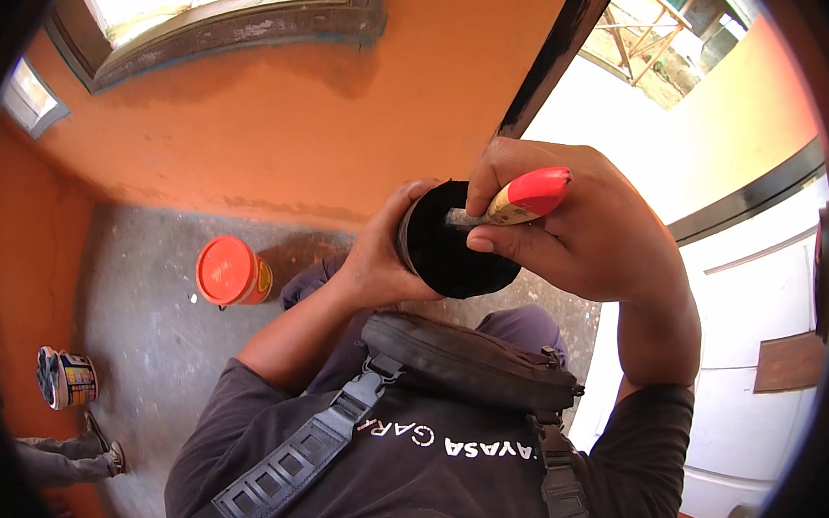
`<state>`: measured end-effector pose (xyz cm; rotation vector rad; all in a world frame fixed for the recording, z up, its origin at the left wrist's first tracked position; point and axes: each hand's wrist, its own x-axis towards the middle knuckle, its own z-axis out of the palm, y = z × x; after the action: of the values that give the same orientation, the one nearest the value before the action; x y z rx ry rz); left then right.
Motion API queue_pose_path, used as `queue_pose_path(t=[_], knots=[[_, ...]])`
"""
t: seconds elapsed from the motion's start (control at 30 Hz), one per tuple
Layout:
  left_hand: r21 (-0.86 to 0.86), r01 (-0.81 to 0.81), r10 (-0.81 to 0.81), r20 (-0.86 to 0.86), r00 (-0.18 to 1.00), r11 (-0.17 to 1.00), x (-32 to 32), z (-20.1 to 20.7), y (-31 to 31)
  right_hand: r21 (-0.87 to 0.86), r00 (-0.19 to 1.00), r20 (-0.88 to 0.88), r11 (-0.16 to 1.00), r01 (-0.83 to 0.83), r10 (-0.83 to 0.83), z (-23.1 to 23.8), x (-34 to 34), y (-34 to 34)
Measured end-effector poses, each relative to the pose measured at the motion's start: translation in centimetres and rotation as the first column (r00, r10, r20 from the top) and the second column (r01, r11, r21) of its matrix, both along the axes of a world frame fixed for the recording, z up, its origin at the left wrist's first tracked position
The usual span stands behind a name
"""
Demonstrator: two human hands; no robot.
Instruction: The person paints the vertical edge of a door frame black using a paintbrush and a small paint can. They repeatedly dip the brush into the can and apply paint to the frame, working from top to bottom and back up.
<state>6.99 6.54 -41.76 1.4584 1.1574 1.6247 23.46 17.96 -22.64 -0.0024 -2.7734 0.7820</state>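
Observation:
My left hand [388, 244] is wrapped round the left side of a dark, round paint container [460, 270], holding it in front of my waist. Black fills what I can see of its inside. In my right hand [589, 224], thumb and fingers pinch a paintbrush [528, 195] with a red-tipped, pale yellow handle. The brush's metal band lies over the container's mouth, and its bristles cannot be made out against the black.
An orange bucket [227, 271] with a lid stands on the grey floor [161, 323] to the left. Farther left are a second bucket [66, 377] and another person's leg [70, 457]. Orange wall [254, 153], a window frame [230, 47] and a dark door frame [554, 67] lie ahead.

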Motion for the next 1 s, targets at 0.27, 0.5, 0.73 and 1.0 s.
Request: queue_pose_path(t=[0.27, 0.5, 0.73, 1.0], knots=[[-0.040, 0.000, 0.001, 0.037, 0.999, 0.999, 0.4, 0.3, -0.1, -0.017, 0.999, -0.042, 1.000, 0.004, -0.005, 0.1, 0.6, 0.3], [-0.029, 0.001, -0.001, 0.010, 1.000, 1.000, 0.5, 0.1, 0.4, -0.012, 0.998, 0.024, 0.998, 0.056, -0.056, 0.3, 1.0, 0.2], [-0.031, -0.011, 0.011, -0.009, 1.000, 0.999, 1.1, 1.1, 0.3, 0.028, 0.998, 0.047, 0.999, 0.040, -0.042, -0.1, 1.3, 0.3], [0.039, 0.020, -0.020, -0.013, 1.000, 0.999, 1.2, 0.9, 0.2, 0.044, 0.997, 0.067, 0.999, 0.030, -0.033, -0.2, 1.6, 0.4]])
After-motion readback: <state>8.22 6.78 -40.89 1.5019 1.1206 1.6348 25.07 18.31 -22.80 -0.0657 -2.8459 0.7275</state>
